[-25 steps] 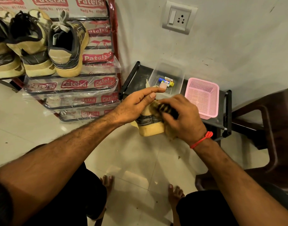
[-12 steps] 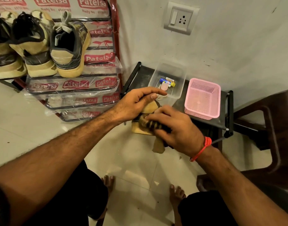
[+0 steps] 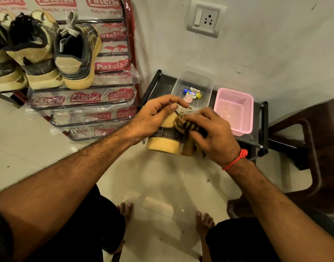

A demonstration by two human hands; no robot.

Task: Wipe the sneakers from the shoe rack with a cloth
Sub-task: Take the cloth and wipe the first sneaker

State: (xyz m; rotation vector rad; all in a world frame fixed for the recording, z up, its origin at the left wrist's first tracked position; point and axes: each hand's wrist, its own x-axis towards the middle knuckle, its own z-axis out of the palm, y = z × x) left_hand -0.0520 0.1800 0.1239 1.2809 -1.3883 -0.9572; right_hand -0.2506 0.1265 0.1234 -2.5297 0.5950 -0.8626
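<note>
"Patelsa" in white on red badges, repeated across the clear plastic wrap [image 3: 82,99] on the shoe rack [image 3: 132,53], up and left of the left hand [image 3: 154,118]. Under some badges: "Redg No", digits roughly "4018662", partly blurred. Small tube [image 3: 193,92] in the clear box [image 3: 192,80] just above both hands carries a label, too small to read.

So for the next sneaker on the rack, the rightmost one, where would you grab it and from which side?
Take the rightmost sneaker by its heel collar, coming from the front of the shoe rack. Its heel faces outward and its opening is exposed, so fingers could hook inside the collar with the thumb on the heel.
</note>
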